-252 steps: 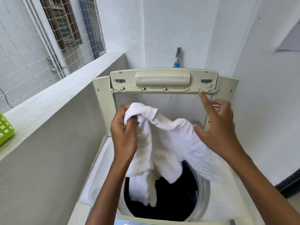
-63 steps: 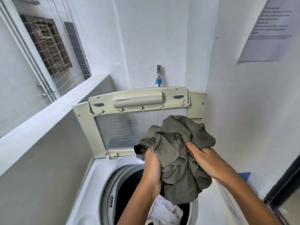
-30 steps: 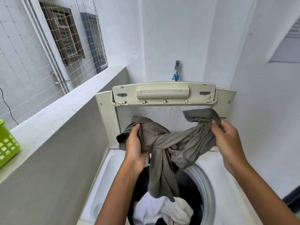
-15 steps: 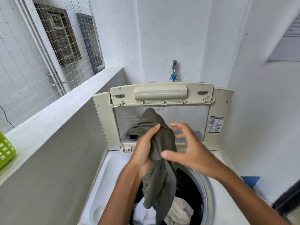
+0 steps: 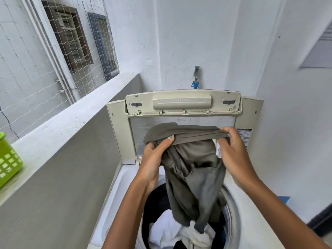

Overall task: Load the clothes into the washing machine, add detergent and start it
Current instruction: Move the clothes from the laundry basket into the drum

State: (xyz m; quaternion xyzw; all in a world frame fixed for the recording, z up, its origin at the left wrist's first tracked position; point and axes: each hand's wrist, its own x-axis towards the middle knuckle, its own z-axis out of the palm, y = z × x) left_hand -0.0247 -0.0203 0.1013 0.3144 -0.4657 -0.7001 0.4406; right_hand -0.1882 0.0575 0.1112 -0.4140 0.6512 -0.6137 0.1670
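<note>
A grey-olive garment (image 5: 193,175) hangs over the open drum of the top-loading washing machine (image 5: 115,209). My left hand (image 5: 153,162) grips its upper edge on the left, and my right hand (image 5: 233,153) grips the same edge on the right, stretching it between them. The garment's lower end touches a white cloth (image 5: 172,232) lying in the dark drum. The machine's beige lid (image 5: 183,105) stands upright behind the garment.
A grey ledge wall (image 5: 62,133) runs along the left, with a green plastic basket (image 5: 9,159) on it. A tap with a blue fitting (image 5: 195,76) sticks out of the back wall. White walls close in on the right. Netting covers the opening at upper left.
My right hand, open half a second ago, now grips the garment's top edge. Both hands have spread that edge apart, and the garment hangs lower over the drum.
</note>
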